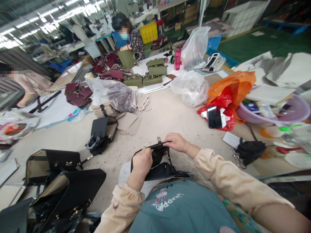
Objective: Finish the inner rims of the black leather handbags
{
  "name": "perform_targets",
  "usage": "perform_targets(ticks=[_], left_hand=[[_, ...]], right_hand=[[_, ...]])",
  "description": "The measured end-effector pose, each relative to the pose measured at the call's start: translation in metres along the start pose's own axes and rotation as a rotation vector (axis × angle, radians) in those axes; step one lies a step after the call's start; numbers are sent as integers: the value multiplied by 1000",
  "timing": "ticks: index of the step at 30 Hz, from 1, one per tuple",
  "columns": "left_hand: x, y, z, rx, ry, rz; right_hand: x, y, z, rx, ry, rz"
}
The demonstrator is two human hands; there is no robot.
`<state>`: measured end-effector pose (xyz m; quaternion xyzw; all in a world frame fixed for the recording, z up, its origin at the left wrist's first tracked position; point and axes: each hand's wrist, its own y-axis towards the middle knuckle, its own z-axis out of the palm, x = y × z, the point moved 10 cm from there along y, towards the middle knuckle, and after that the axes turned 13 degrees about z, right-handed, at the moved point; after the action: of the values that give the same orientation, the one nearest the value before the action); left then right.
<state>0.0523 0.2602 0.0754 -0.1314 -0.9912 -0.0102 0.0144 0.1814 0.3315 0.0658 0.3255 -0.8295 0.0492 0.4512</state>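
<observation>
A black handbag [160, 171] with small gold metal fittings lies on the table close against my apron. My left hand [143, 160] is closed over its upper left edge, fingers curled around the rim. With thumb and fingers pinched together, my right hand [177, 142] grips the same edge farther right, beside a small metal buckle. Between the two hands the bag's dark inside shows. White paper sticks out partly from under the bag. My left fingertips are hidden behind the edge.
Several black handbags [73, 187] stand at the left. A smaller black bag [102, 132] lies by cardboard pieces [130, 123]. A phone [214, 117] rests on red plastic near a purple basin [274, 118]. Across the table, a person [132, 42] handles a green bag [127, 59].
</observation>
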Motion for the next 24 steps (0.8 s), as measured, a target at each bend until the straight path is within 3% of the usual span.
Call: perform_targets(ticks=[8, 14, 24], left_hand=[[4, 5, -24, -154, 59, 1], [8, 15, -7, -132, -165, 65], [18, 21, -6, -119, -316, 87]], right_hand=[[-2, 6, 4, 1, -46, -15], [1, 10, 4, 11, -89, -35], [5, 18, 15, 30, -98, -62]])
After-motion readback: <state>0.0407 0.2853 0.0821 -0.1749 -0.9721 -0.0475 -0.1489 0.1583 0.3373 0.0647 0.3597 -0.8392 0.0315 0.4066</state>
